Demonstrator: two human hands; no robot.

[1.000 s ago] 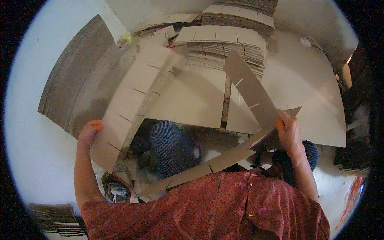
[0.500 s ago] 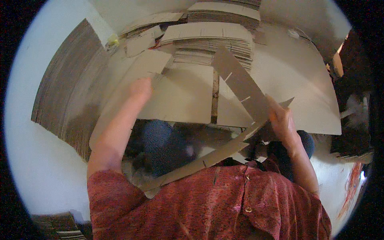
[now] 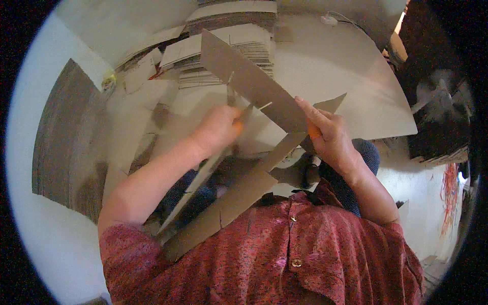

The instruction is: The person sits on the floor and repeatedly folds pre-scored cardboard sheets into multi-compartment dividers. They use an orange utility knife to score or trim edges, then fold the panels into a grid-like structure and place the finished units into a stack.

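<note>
My right hand (image 3: 330, 134) is closed on a slotted cardboard strip (image 3: 254, 84) that slants up and left over the table. A second cardboard strip (image 3: 223, 216) runs from near that hand down to my left side, close to my shirt; the two seem joined at the right hand. My left hand (image 3: 218, 127) is closed on another narrow cardboard strip (image 3: 190, 193), seen nearly edge-on, its upper end by the slots of the first. Something orange shows at the fingers of both hands. The fingertips of my left hand are partly hidden.
Stacks of cut cardboard strips (image 3: 218, 43) stand at the back of the pale table (image 3: 335, 76). A tall cardboard stack (image 3: 68, 147) leans at the left. A white plug-like object with a cord (image 3: 329, 20) lies at the far right. My knees are under the table edge.
My left hand has come from the left side of the table toward the middle, bringing a strip close to the slotted ones. The right hand keeps its hold. The view has shifted slightly.
</note>
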